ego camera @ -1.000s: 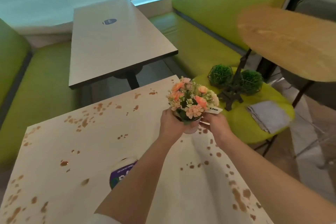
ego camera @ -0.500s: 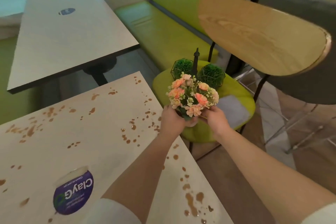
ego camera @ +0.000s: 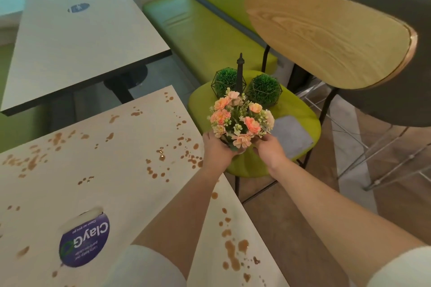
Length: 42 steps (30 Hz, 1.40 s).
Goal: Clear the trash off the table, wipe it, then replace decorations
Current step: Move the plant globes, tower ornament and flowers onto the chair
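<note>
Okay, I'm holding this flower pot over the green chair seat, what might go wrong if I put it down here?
Three possible risks:
1. The round green chair seat already carries two green moss balls in wire frames, a black tower figurine and a folded grey cloth, so the peach artificial flower bouquet may knock the slim tower over.
2. Set near the seat's front edge, it could tip off.
3. It may trap the cloth.

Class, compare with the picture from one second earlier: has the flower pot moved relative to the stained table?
Yes. The flower pot, held by the left hand and right hand, went rightward off the stained table and is now over the green chair seat.
</note>
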{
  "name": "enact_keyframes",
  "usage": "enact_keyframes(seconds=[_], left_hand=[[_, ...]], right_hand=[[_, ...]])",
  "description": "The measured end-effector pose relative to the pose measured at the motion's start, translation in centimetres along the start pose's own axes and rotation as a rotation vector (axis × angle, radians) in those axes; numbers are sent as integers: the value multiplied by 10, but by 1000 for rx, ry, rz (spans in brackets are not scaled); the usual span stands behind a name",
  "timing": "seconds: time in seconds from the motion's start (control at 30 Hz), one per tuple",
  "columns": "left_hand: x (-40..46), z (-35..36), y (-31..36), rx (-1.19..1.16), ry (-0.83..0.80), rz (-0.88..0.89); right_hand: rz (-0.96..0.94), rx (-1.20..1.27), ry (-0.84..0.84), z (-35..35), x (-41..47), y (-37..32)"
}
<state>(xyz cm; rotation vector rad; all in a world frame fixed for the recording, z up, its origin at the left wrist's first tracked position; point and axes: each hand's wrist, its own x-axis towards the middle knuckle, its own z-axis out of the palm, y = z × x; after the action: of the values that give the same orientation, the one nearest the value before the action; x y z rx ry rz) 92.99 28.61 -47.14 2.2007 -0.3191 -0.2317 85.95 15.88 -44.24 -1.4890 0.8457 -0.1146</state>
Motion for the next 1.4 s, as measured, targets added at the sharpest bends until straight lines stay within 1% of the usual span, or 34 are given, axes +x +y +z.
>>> enact_keyframes(seconds=[0.1,0.2,0.3,0.43,0.6,0.7,0.83,0.9,1.0,1.07,1.2,1.33,1.4], left_hand=[[-13,-10,15,-74,0,-62],[-27,-19,20,-197,-13,-176],[-39,-29,17,-262,-7,-185],[-50,-39,18,-260,-27,-286],[-74,-39,24,-285,-98,-412],[-90,-28,33,-259,-135,-378],[-100,-12,47,-103,-256,-275],[-97,-3,53,-65,-299,-260],[-88,14,62,-59,-316,-278],[-78,28,70,-36,-333,-299],[-56,56,84,11,-346,-360],[-37,86,96,10,-299,-444],[-29,100,100,56,-252,-467]], right_hand=[[10,-4,-20,0,-3,0],[17,-19,-31,-3,-10,0],[43,-90,-17,-8,-20,3],[42,-104,22,-18,-40,8],[25,-107,106,-32,-68,13],[26,-122,130,-45,-75,19],[16,-116,182,-63,-73,24],[5,-119,196,-72,-65,24],[-9,-146,197,-85,-45,20],[-6,-209,187,-94,-26,15],[-23,-334,120,-111,9,9],[-14,-442,111,-132,43,18],[-10,-546,103,-142,61,26]])
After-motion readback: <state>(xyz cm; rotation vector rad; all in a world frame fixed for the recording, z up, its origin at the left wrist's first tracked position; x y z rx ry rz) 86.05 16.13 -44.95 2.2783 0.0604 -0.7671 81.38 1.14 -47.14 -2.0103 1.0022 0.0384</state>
